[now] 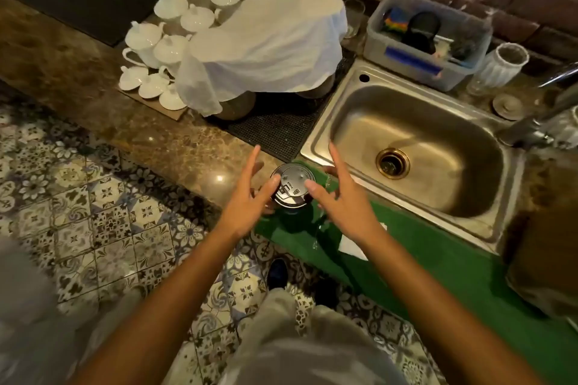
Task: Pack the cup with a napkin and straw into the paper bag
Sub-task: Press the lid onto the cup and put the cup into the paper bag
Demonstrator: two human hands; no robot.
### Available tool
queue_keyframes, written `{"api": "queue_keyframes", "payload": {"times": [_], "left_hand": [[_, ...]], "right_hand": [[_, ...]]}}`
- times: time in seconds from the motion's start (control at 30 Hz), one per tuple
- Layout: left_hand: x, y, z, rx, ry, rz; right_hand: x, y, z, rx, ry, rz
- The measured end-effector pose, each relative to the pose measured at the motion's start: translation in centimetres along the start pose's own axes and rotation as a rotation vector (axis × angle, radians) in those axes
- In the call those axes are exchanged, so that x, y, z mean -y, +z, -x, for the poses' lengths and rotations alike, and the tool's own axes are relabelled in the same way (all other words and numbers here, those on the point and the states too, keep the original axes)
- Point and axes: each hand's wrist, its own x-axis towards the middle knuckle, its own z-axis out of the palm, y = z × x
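Head view, looking down at a stone counter [175, 147] edge with patterned floor tiles below. Near the middle, a lidded cup [292, 185] upright on the near end of a green mat [444, 262], just beside the steel sink [416, 147]. Left hand [250, 197] at the cup's left side, fingers spread and mostly straight, thumb tip resting on the lid's left edge; lower fingers seemingly against the cup wall, though partly hidden. Right hand [341, 200] at the cup's right side, fingers likewise spread, thumb tip on the lid's right edge. No closed grasp on either side: more a two-thumb press on the lid than a hold. A clear wrapped straw [320, 222], faint and hard to make out, lying on the mat under the right hand. A white napkin [356, 245] flat on the mat, partly covered by the right wrist. At the far right edge, a brown blurred shape, possibly the paper bag [544, 259], not sharp enough to confirm.

Further back: white teapots [162, 47], a white cloth [272, 44] draped over dark bowls, a plastic tub [428, 37] behind the sink.

Likely step: seating the lid on the cup, early in the task, nothing packed. Next move likely calling for a proper wrap of fingers round the cup body, an upright lift, and a carry rightward to the bag, then napkin and straw.
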Motion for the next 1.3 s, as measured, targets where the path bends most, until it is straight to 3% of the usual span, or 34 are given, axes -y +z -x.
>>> {"api": "queue_keyframes", "payload": {"times": [0.13,0.27,0.47,0.87,1.07,1.3], "left_hand": [[-0.4,0.6,-0.3,0.147,-0.071,0.030],[-0.6,0.7,-1.4,0.193,-0.122,0.108],[-2.0,0.4,-1.9,0.224,-0.158,0.142],[-11.0,2.9,1.0,0.370,0.003,0.178],[-16.1,6.4,4.5,0.539,0.067,0.089],[-19.8,13.0,9.0,0.638,0.126,0.098]], "right_hand": [[-0.6,2.7,-0.3,0.036,0.133,-0.046],[-0.4,3.9,-0.9,-0.017,0.274,-0.252],[0.6,3.4,-1.3,-0.071,0.320,-0.303],[4.0,-3.7,4.7,-0.346,0.160,-0.392],[5.4,-7.9,10.5,-0.513,0.055,-0.311],[3.5,-13.5,17.6,-0.579,-0.067,-0.293]]}}
